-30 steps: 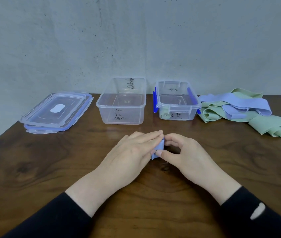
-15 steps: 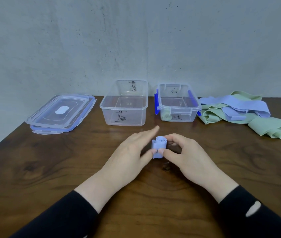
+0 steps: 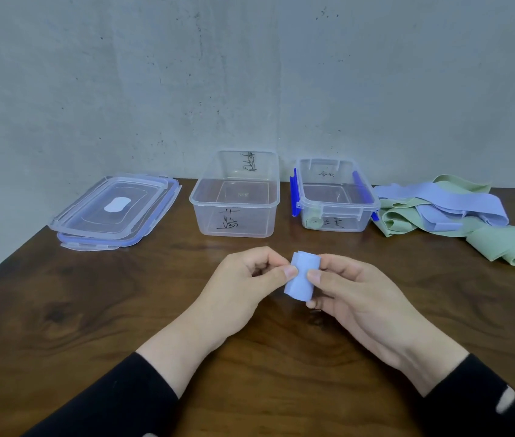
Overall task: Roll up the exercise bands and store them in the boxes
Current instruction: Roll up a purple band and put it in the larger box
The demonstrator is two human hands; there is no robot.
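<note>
Band (image 3: 302,279) blue, seemingly tightly rolled, upright

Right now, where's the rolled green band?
Head view: the rolled green band lies inside the blue-latched box, in its front-left corner, right of the larger clear box.

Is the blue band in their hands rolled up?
Yes. The blue band is a tight roll, pinched between the left hand and right hand.
</note>
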